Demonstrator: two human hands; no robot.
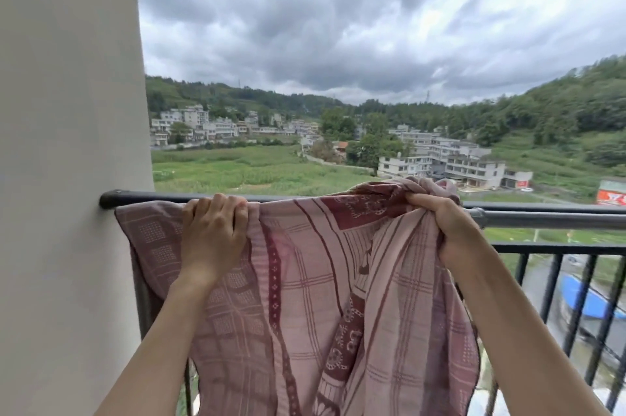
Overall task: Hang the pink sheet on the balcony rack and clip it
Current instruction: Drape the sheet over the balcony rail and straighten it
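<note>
Pink patterned sheet [305,297] is hanging over the dark horizontal rack bar [542,217] on the balcony, left part draped down from the bar near the white wall [67,144], right part bunched up in a wad above the bar.

Left hand [211,236] is lying on top of the sheet at the bar, fingers curling over the top edge and gripping cloth and bar together. Right hand [447,229] is grasping the bunched fabric, fingers closing round the wad, holding it just above and in front of the bar. Both forearms are reaching up from the bottom of the view.

Sheet is falling in folds between the two hands, checked pink with darker maroon bands, lower edge running out of frame. Bar is fixed into the wall at its left end. Black balcony railing [555,293] with vertical bars is showing behind and below at right. Beyond: green fields, pale buildings, wooded hills, heavy grey clouds.
</note>
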